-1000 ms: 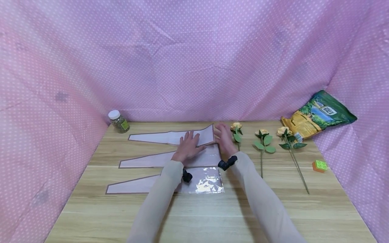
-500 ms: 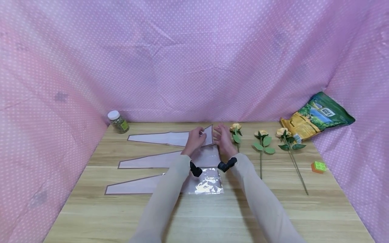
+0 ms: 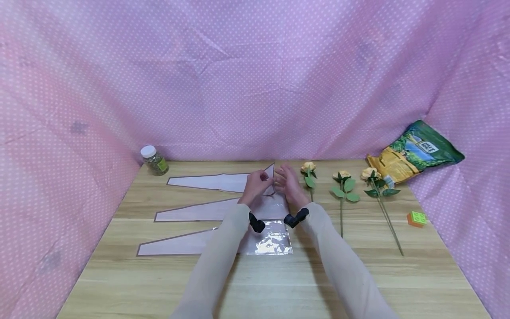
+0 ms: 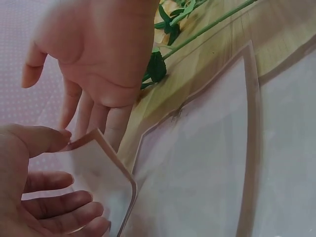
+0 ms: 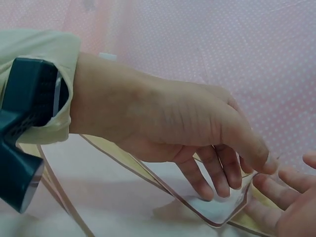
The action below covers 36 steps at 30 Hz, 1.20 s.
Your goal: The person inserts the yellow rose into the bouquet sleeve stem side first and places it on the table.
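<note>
"Where is the far wrapper?"

"Its wide end is under the left hand, on the table. The rest goes off to the left of that hand and gets skinny."

"So which way does its long side go?"

"Side to side, skinny end far from the hands. The wide end points at the right hand, and its edge sits between the two hands. One corner is bent up there."

"Which hand is closer?"

"The left one. It's right over the wide end. The right one is just past the edge."

"What is the left hand doing?"

"Its thumb is on the bent-up corner and its other fingers hang down, a bit curly. I can't tell if it pinches the corner tight."

"And the right hand?"

"Its fingers are loose and nearly straight, with the palm facing the left hand. I can't tell if a fingertip touches the corner too."

"What else is close?"

"The middle wrapper is on the person's side of the hands, lying the same way. A yellow rose is just to the right of the right hand."
</note>
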{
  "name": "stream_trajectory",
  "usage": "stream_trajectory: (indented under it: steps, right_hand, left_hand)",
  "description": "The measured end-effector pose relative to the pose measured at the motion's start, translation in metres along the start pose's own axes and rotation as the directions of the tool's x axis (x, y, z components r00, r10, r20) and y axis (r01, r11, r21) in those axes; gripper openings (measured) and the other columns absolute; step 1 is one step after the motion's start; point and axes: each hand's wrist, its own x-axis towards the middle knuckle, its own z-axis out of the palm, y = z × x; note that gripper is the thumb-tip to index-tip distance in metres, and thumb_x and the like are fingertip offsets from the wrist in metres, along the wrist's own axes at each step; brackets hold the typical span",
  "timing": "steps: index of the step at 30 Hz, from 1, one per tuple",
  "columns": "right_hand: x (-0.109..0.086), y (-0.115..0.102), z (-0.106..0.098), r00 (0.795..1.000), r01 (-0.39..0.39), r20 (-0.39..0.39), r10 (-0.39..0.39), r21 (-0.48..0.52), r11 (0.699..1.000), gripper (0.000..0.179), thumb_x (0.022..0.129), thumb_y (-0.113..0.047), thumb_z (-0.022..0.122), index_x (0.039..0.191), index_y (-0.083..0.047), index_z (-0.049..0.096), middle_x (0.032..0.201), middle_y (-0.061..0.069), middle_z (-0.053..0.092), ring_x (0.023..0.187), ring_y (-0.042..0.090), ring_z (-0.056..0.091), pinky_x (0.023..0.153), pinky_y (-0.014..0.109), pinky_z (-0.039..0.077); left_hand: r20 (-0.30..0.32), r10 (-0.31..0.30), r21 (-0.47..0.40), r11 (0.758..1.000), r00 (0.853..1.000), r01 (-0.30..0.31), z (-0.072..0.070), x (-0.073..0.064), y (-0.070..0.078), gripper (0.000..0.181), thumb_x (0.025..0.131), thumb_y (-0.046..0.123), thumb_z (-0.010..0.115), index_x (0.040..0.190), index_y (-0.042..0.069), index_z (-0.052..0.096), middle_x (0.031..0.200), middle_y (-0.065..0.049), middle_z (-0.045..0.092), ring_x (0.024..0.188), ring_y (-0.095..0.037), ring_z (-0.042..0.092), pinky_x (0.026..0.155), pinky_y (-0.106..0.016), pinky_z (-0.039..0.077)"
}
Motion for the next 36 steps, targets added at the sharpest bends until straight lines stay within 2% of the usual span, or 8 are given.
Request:
stream_trajectory:
  steps: [5, 10, 15, 21, 31, 36]
  right_hand:
    - [0.000, 0.002, 0.000, 1.000, 0.008, -0.018, -0.010, -0.109, 0.994, 0.044, 0.106, -0.026, 0.041, 0.144, -0.006, 0.032, 0.150, 0.022, 0.046, 0.102, 0.016, 0.063, 0.096, 0.035, 0.052]
    - [0.001, 0.003, 0.000, 0.999, 0.013, -0.042, -0.021, -0.198, 0.980, 0.048, 0.104, -0.024, 0.049, 0.146, -0.005, 0.035, 0.143, 0.024, 0.052, 0.096, 0.012, 0.064, 0.088, 0.031, 0.053]
    - [0.003, 0.003, 0.002, 0.999, 0.019, -0.039, -0.028, -0.225, 0.974, 0.051, 0.103, -0.020, 0.051, 0.148, -0.003, 0.033, 0.146, 0.023, 0.050, 0.085, 0.005, 0.065, 0.079, 0.023, 0.053]
    - [0.005, 0.005, 0.001, 0.998, 0.031, -0.036, -0.042, -0.267, 0.963, 0.049, 0.103, -0.017, 0.053, 0.146, -0.001, 0.036, 0.143, 0.024, 0.053, 0.081, 0.004, 0.065, 0.078, 0.023, 0.052]
    - [0.011, 0.010, -0.001, 0.996, 0.038, -0.066, -0.060, -0.295, 0.955, 0.044, 0.100, -0.017, 0.060, 0.137, 0.000, 0.046, 0.131, 0.023, 0.060, 0.080, 0.007, 0.064, 0.072, 0.020, 0.055]
    - [0.014, 0.011, -0.002, 0.996, 0.033, -0.072, -0.057, -0.299, 0.954, 0.038, 0.099, -0.017, 0.061, 0.132, 0.000, 0.051, 0.115, 0.015, 0.065, 0.075, 0.006, 0.064, 0.068, 0.020, 0.055]
  left_hand:
    - [0.012, -0.012, -0.014, 1.000, 1.000, 0.012, -0.002, -0.001, -0.002, 0.020, 0.091, 0.024, 0.068, 0.099, 0.005, 0.070, 0.098, -0.012, 0.071, 0.089, -0.023, 0.063, 0.081, -0.033, 0.053]
    - [0.010, 0.012, -0.013, 1.000, 1.000, -0.012, -0.003, -0.001, -0.007, 0.020, 0.091, 0.024, 0.069, 0.099, 0.005, 0.071, 0.099, -0.012, 0.073, 0.092, -0.024, 0.065, 0.086, -0.035, 0.053]
    - [0.013, 0.030, -0.037, 0.999, 0.999, -0.029, -0.005, 0.000, -0.011, 0.020, 0.091, 0.022, 0.070, 0.098, 0.003, 0.072, 0.097, -0.013, 0.073, 0.090, -0.023, 0.065, 0.084, -0.033, 0.053]
    - [0.024, 0.027, -0.063, 0.998, 0.999, -0.025, -0.006, 0.000, -0.013, 0.022, 0.090, 0.023, 0.071, 0.099, 0.003, 0.072, 0.096, -0.013, 0.073, 0.089, -0.022, 0.064, 0.082, -0.031, 0.052]
    - [0.046, 0.008, -0.092, 0.996, 0.999, -0.003, -0.007, -0.002, -0.012, 0.022, 0.089, 0.022, 0.074, 0.099, 0.002, 0.072, 0.096, -0.013, 0.072, 0.087, -0.020, 0.063, 0.077, -0.027, 0.050]
    - [0.069, -0.017, -0.117, 0.993, 0.997, 0.025, -0.007, -0.004, -0.011, 0.020, 0.090, 0.021, 0.073, 0.099, 0.003, 0.072, 0.097, -0.012, 0.071, 0.086, -0.018, 0.061, 0.075, -0.026, 0.049]
